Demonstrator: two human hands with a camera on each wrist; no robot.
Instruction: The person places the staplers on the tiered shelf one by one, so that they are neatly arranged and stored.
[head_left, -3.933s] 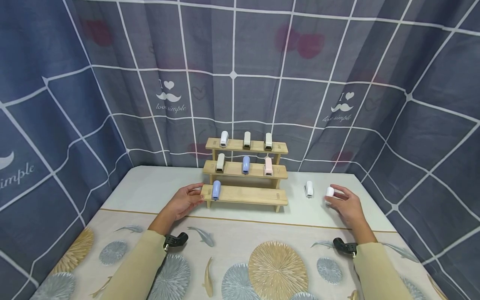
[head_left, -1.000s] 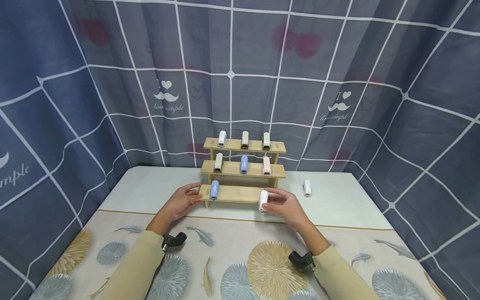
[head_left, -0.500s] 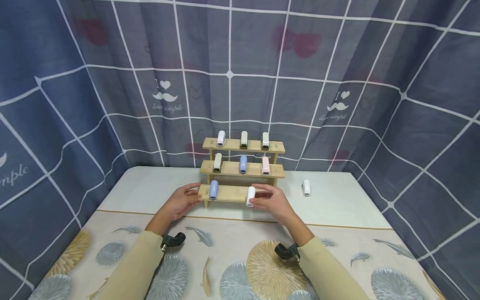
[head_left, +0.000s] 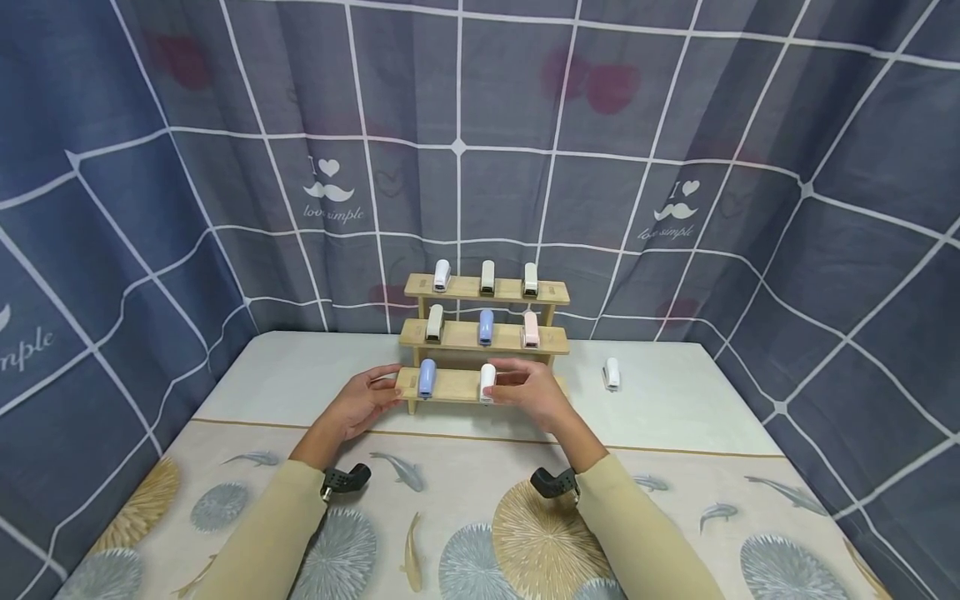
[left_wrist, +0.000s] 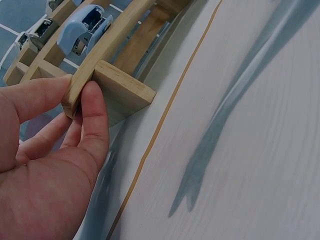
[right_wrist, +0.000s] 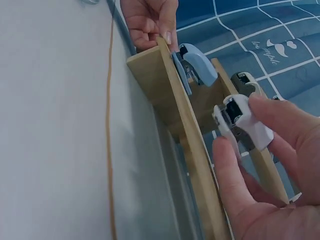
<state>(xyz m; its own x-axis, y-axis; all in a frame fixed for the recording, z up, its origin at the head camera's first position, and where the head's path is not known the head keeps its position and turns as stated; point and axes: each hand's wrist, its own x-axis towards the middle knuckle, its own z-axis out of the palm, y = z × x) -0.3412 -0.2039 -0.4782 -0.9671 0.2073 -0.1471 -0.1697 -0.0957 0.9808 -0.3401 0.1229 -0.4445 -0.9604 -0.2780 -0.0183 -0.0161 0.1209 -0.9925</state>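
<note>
My left hand [head_left: 363,405] pinches the left end of the bottom step of a three-tier wooden stand [head_left: 454,387], thumb above and fingers beneath in the left wrist view. Over the middle of that step, my right hand [head_left: 531,395] holds a small white stapler [head_left: 487,382] between thumb and fingers. The right wrist view shows this stapler's base close beside the board, with a thin gap visible. A blue stapler [head_left: 427,378] stands at the step's left end, near my left fingers. The right part of the step is mostly hidden behind my right hand.
The middle tier bears a grey-beige stapler [head_left: 435,323], a blue one [head_left: 486,327] and a pink one [head_left: 531,330]. Three pale staplers, including a white one [head_left: 442,275], stand on top. Another white stapler [head_left: 612,374] lies on the table at right. A grid-patterned curtain [head_left: 375,192] hangs behind.
My right hand picked up the white stapler from the table at right and carried it left to the middle of the bottom step. The left hand keeps its hold on the stand.
</note>
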